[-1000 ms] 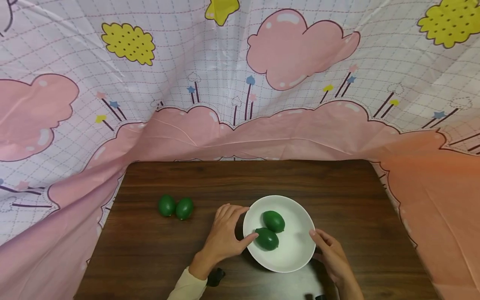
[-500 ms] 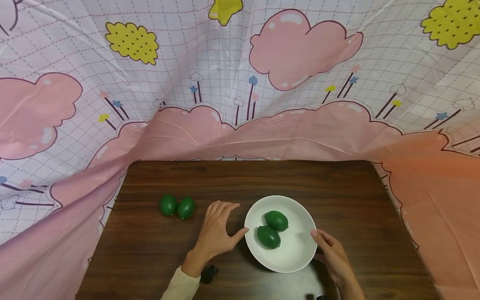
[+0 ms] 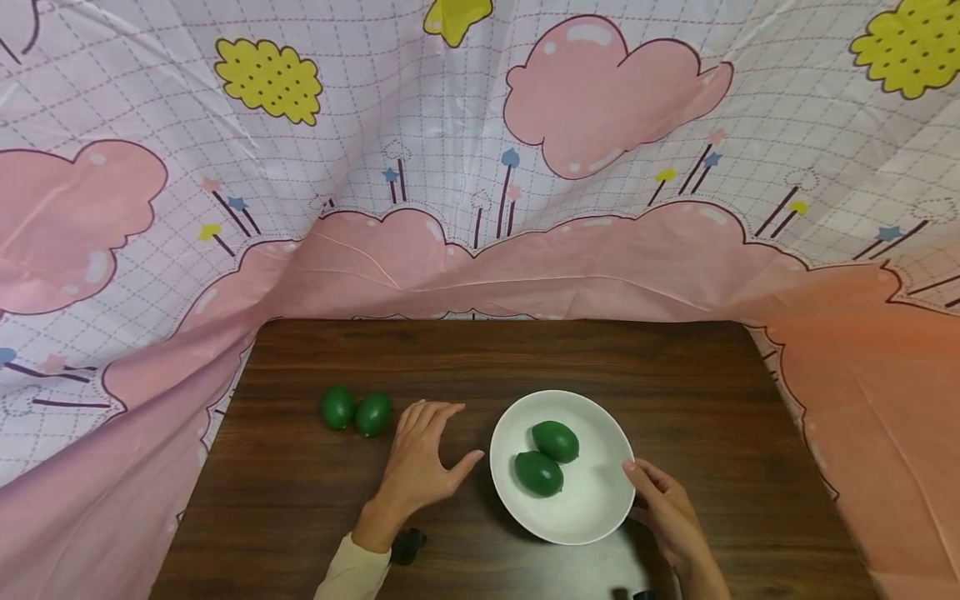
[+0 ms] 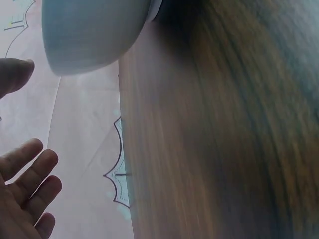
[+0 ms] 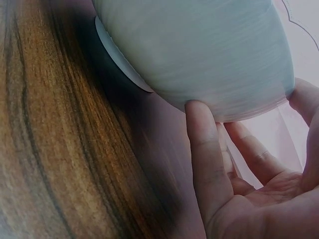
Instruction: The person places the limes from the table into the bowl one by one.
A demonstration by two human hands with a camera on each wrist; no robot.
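In the head view a white bowl (image 3: pixel 600 500) holds two green limes, one lime (image 3: pixel 555 442) behind the other lime (image 3: pixel 538 474). My right hand (image 3: pixel 670 510) grips the bowl's right side, thumb at the rim; the right wrist view shows fingertips (image 5: pixel 200 117) against the outer wall. Left of the bowl, my left hand (image 3: pixel 417 458) is apart from it, thumb and fingers spread with nothing between them. Just beyond its fingers, two more limes lie side by side on the table, a left lime (image 3: pixel 338 407) and a right lime (image 3: pixel 373 413).
The dark wooden table (image 3: pixel 465 358) ends at a back edge against a printed cloth (image 3: pixel 480 275), which also hangs at both sides. A small black object (image 3: pixel 408 547) shows beside the left wrist. Another dark piece (image 3: pixel 643 595) is at the front edge of the view.
My left hand has drawn away leftward from over the bowl's rim toward the two limes on the table. The right hand keeps its grip on the bowl, which stays about where it was.
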